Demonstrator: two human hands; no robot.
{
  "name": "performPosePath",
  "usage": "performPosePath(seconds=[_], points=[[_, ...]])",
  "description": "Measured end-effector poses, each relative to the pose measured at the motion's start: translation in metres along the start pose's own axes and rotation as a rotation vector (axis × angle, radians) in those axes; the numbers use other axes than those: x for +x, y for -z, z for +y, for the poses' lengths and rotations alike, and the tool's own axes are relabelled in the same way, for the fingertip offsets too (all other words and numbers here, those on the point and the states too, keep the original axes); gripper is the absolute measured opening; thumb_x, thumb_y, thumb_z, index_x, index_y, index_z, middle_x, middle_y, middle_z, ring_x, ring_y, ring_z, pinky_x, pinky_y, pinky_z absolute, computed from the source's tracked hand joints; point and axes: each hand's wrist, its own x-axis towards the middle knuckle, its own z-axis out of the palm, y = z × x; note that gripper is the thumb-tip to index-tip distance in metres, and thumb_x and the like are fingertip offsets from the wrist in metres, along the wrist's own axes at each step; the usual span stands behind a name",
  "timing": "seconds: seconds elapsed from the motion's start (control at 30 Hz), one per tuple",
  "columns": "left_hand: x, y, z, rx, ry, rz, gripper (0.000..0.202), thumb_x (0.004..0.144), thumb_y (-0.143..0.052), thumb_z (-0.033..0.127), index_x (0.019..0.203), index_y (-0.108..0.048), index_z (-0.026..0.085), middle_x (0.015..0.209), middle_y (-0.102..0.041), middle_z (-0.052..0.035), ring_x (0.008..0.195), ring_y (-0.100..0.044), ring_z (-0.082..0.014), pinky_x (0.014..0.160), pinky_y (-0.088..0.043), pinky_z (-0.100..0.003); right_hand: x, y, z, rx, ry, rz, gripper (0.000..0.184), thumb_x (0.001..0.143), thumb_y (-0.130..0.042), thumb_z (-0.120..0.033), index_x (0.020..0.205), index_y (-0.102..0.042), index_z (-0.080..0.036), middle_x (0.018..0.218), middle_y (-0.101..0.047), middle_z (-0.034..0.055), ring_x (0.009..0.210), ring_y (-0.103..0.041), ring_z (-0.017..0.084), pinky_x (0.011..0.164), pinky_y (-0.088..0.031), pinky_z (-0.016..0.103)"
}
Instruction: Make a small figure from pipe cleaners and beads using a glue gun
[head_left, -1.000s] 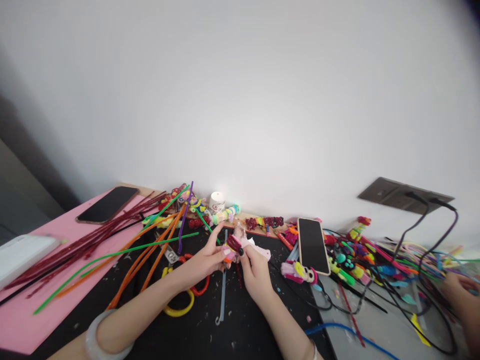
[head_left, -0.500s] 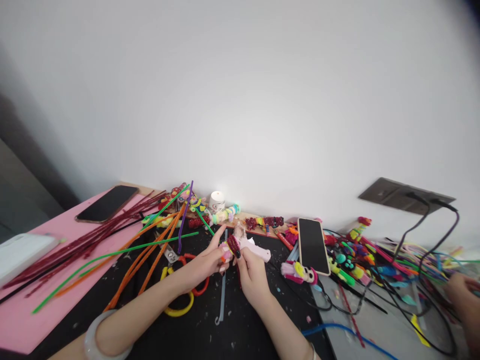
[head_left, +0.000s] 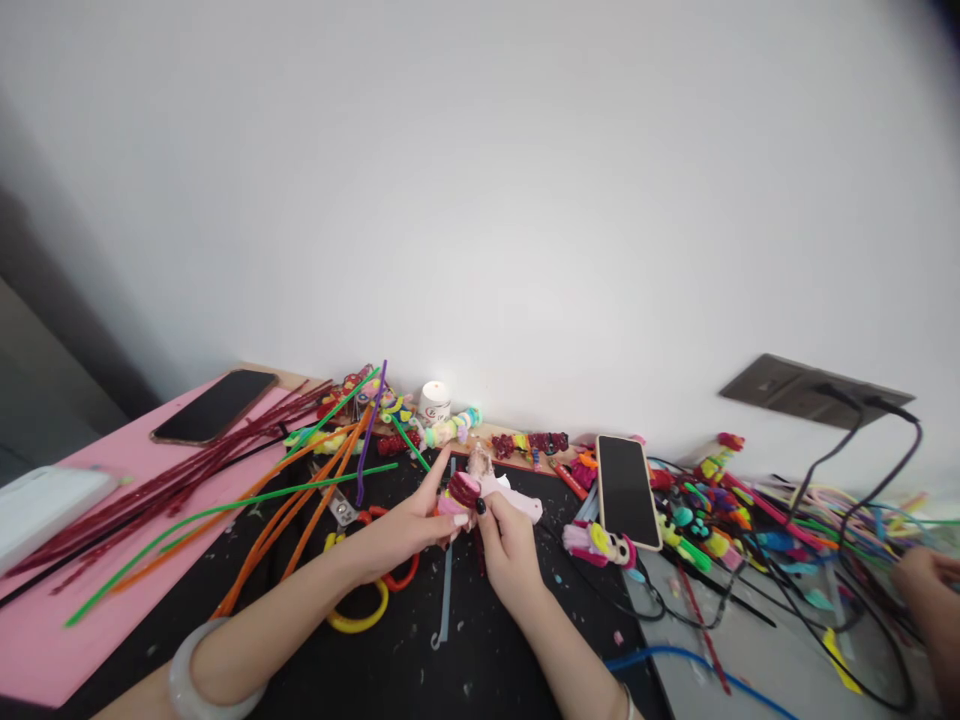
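My left hand (head_left: 412,530) grips a small pink and dark-red pipe-cleaner piece (head_left: 463,490), its index finger pointing up and away. From the other side my right hand (head_left: 511,555) pinches the same piece between thumb and fingers, with a dark strand hanging below. Just behind the fingers lies a pale pink hot glue gun (head_left: 519,500), partly covered by my right hand. A translucent glue stick (head_left: 447,590) rests on the black mat between my forearms. Scissors (head_left: 360,622) with red and yellow handles lie partly under my left forearm.
Orange pipe cleaners (head_left: 255,560) and dark-red ones (head_left: 187,470) spread over the left side. A phone (head_left: 628,492) leans at the right, beside a pipe-cleaner doll (head_left: 598,545). Black cables (head_left: 847,500) run from a wall socket (head_left: 780,385). Another person's hand (head_left: 926,580) is at the right edge.
The pipe-cleaner piece has turned in my fingers and shows more of its dark-red side. My left thumb has shifted to the right along it. The surrounding things stay put.
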Motion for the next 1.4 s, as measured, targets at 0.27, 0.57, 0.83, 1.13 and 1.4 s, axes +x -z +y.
performPosePath(seconds=[0.27, 0.57, 0.83, 1.13, 1.4], points=[[-0.001, -0.001, 0.004, 0.121, -0.069, 0.017, 0.133, 0.092, -0.084, 0.036, 0.177, 0.017, 0.028, 0.107, -0.069, -0.0016, 0.094, -0.056, -0.0198, 0.1, -0.038, -0.037, 0.002, 0.003, -0.004, -0.002, 0.03, -0.017, 0.031, 0.107, -0.044, -0.018, 0.078, -0.052, -0.025, 0.069, -0.064, 0.002, 0.061, -0.061, 0.021, 0.059, -0.045, 0.028], [0.001, 0.004, -0.003, 0.146, -0.089, 0.036, 0.122, 0.097, -0.079, 0.037, 0.178, 0.011, 0.027, 0.098, -0.07, -0.0013, 0.091, -0.06, -0.0208, 0.091, -0.042, -0.037, 0.003, 0.003, -0.003, 0.003, 0.009, -0.04, 0.034, 0.108, -0.043, -0.021, 0.076, -0.053, -0.025, 0.07, -0.067, 0.0024, 0.062, -0.062, 0.02, 0.061, -0.046, 0.028], [0.002, 0.002, -0.003, 0.066, -0.053, 0.039, 0.128, 0.094, -0.084, 0.037, 0.177, 0.014, 0.039, 0.109, -0.073, -0.0043, 0.091, -0.074, -0.0215, 0.087, -0.053, -0.039, 0.002, 0.001, 0.001, -0.022, -0.005, -0.011, 0.03, 0.107, -0.045, -0.021, 0.077, -0.049, -0.025, 0.067, -0.059, -0.0007, 0.06, -0.057, 0.018, 0.058, -0.041, 0.026], [-0.001, -0.003, 0.004, 0.125, -0.079, 0.038, 0.135, 0.089, -0.088, 0.036, 0.176, 0.015, 0.033, 0.094, -0.072, 0.0009, 0.079, -0.07, -0.0183, 0.081, -0.049, -0.036, 0.003, 0.003, -0.002, -0.055, 0.014, -0.031, 0.028, 0.105, -0.043, -0.019, 0.079, -0.05, -0.025, 0.069, -0.062, 0.0009, 0.062, -0.059, 0.019, 0.06, -0.043, 0.027], [0.003, -0.004, -0.001, -0.016, -0.025, 0.016, 0.14, 0.087, -0.084, 0.034, 0.173, 0.027, 0.028, 0.074, -0.057, 0.0105, 0.063, -0.046, -0.0123, 0.072, -0.032, -0.031, 0.001, 0.001, -0.002, -0.119, 0.049, -0.026, 0.028, 0.103, -0.043, -0.014, 0.078, -0.041, -0.027, 0.065, -0.056, -0.0028, 0.058, -0.055, 0.017, 0.058, -0.038, 0.025]])
